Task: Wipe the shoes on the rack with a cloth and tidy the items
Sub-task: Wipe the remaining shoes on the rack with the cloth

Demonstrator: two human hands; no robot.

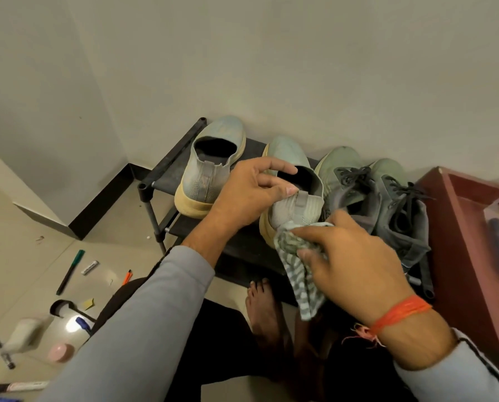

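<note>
Striped grey-and-white cloth (299,266) was bunched in the right hand (355,265), whose curled fingers pressed it against the heel of the middle knit shoe (293,195), while the left hand (248,192) pinched that shoe's heel collar between thumb and fingers. On the black rack (170,166) its twin shoe (210,166) stood just left of the held shoe and a grey laced pair (387,198) crowded its right side. Markers (70,271) lay scattered on the floor left of the rack, and a red box (456,227) sat right of it.

slip-on shoe (293,195): pale grey, on rack (167,166) | striped cloth (297,271): against its heel
</note>
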